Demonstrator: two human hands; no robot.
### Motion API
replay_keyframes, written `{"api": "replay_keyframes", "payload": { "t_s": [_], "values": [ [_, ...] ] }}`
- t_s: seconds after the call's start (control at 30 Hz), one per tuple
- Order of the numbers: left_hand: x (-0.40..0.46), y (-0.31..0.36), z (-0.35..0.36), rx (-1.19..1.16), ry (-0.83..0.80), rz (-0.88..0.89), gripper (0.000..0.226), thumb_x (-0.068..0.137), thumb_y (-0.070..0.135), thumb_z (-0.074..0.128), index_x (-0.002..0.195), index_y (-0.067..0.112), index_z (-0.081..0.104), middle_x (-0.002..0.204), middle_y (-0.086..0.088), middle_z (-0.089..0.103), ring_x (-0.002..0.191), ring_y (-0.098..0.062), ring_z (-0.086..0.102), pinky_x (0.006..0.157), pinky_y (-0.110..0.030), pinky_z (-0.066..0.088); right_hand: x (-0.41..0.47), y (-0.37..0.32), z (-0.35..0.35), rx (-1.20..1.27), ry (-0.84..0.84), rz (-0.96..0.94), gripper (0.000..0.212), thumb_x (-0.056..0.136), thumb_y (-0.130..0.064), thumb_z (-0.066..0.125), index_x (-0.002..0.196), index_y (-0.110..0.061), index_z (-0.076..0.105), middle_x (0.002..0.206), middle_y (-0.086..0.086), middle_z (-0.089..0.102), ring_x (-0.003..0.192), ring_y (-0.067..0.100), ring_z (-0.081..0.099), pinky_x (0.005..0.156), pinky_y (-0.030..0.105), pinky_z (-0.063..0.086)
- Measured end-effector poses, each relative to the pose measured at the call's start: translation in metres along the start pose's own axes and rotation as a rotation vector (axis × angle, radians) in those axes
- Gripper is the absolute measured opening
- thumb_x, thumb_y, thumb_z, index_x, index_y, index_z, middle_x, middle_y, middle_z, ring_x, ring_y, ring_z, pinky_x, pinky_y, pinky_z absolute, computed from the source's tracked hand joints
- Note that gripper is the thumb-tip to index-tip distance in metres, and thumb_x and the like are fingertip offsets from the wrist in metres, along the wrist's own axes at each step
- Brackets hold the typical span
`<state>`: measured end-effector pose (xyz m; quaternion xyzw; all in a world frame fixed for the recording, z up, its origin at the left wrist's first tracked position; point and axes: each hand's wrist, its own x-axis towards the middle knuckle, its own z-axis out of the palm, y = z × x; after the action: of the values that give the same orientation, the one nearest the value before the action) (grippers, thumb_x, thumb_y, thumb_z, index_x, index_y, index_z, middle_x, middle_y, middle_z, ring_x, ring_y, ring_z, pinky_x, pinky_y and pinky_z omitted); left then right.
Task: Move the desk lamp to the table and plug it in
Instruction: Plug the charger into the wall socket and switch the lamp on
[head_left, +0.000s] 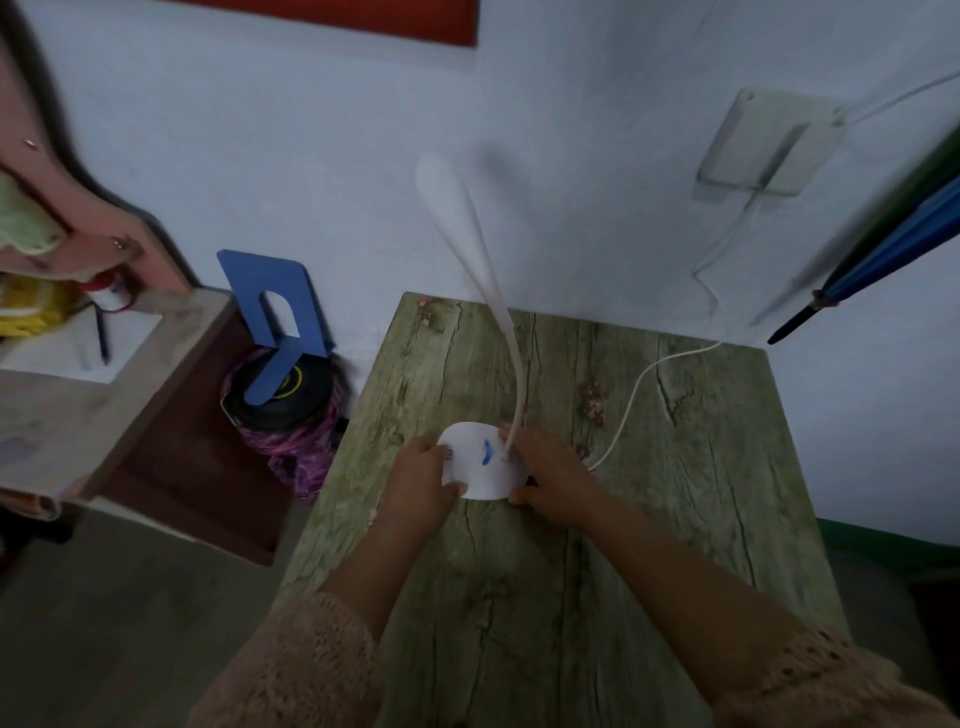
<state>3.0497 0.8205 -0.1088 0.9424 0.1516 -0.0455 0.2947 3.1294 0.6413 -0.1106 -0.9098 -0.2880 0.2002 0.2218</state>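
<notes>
A white desk lamp stands on the green wood-grain table. Its round base carries a blue mark, and its bendy neck rises to a long white head near the wall. My left hand grips the base's left edge. My right hand grips the right edge, beside the neck's foot. A white cable runs from under my right hand across the table to its far edge, then up the wall to a white socket box. Whether a plug sits in the box is unclear.
A blue metal bookend stands on a black round object wrapped in purple cloth, left of the table. A wooden shelf unit with a pen and bottles is at far left. A folded blue-green umbrella leans at right.
</notes>
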Motion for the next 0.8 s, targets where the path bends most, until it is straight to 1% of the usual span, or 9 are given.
{"api": "replay_keyframes", "payload": {
  "t_s": [0.1,0.2,0.33,0.47,0.57,0.67,0.8],
  "values": [
    [-0.0008,0.0005,0.0005,0.001,0.003,-0.006,0.056,0.08,0.028,0.068,0.131,0.011,0.052,0.126,-0.013,0.052,0.109,-0.026,0.052,0.088,-0.028,0.043,-0.0002,-0.001,0.0003,-0.007,0.008,0.008,0.067,0.075,-0.027,0.073,0.132,-0.022,0.039,0.143,0.004,0.044,0.131,0.024,0.04,0.106,0.039,0.035],
    [-0.0003,0.0006,0.0016,0.006,-0.005,-0.004,0.056,0.081,0.027,0.068,0.132,0.009,0.051,0.127,-0.015,0.051,0.111,-0.028,0.052,0.091,-0.03,0.043,-0.0011,-0.0012,0.0004,-0.026,0.008,0.005,0.07,0.075,-0.028,0.073,0.135,-0.022,0.037,0.144,0.004,0.043,0.133,0.025,0.039,0.107,0.04,0.034],
    [0.0012,0.0003,0.003,0.044,-0.014,-0.005,0.052,0.081,0.029,0.067,0.125,0.005,0.055,0.123,-0.017,0.052,0.11,-0.03,0.051,0.092,-0.034,0.043,-0.0004,-0.0042,-0.0023,-0.011,-0.002,-0.005,0.081,0.068,-0.024,0.075,0.138,-0.02,0.035,0.144,0.006,0.044,0.132,0.026,0.04,0.108,0.045,0.037],
    [0.0002,0.0001,0.0048,0.034,0.002,-0.012,0.058,0.08,0.029,0.068,0.131,0.008,0.048,0.125,-0.015,0.051,0.112,-0.028,0.05,0.093,-0.035,0.044,-0.0009,-0.0067,-0.0036,0.004,0.004,-0.014,0.079,0.069,-0.023,0.076,0.137,-0.018,0.038,0.143,0.007,0.046,0.131,0.026,0.041,0.107,0.043,0.036],
    [-0.0008,0.0002,0.0052,0.028,0.012,-0.01,0.059,0.079,0.029,0.068,0.131,0.008,0.048,0.125,-0.014,0.052,0.11,-0.027,0.051,0.091,-0.034,0.045,-0.0016,-0.0074,-0.0035,0.026,-0.004,-0.012,0.08,0.07,-0.02,0.076,0.14,-0.017,0.036,0.146,0.007,0.043,0.134,0.025,0.038,0.107,0.041,0.034],
    [-0.0014,-0.0003,0.0052,0.029,0.004,-0.013,0.06,0.08,0.03,0.068,0.132,0.008,0.047,0.126,-0.014,0.051,0.11,-0.027,0.051,0.092,-0.035,0.045,-0.001,-0.008,-0.004,0.032,0.001,-0.012,0.077,0.071,-0.019,0.076,0.138,-0.017,0.038,0.145,0.007,0.044,0.133,0.025,0.04,0.106,0.039,0.034],
    [-0.0013,-0.0021,0.0059,0.047,-0.008,-0.012,0.06,0.081,0.031,0.066,0.133,0.009,0.047,0.126,-0.014,0.051,0.111,-0.027,0.051,0.094,-0.034,0.045,-0.0008,-0.0072,-0.0032,0.018,0.002,-0.016,0.076,0.071,-0.02,0.076,0.136,-0.018,0.038,0.144,0.006,0.045,0.132,0.025,0.041,0.106,0.041,0.035]
  ]
}}
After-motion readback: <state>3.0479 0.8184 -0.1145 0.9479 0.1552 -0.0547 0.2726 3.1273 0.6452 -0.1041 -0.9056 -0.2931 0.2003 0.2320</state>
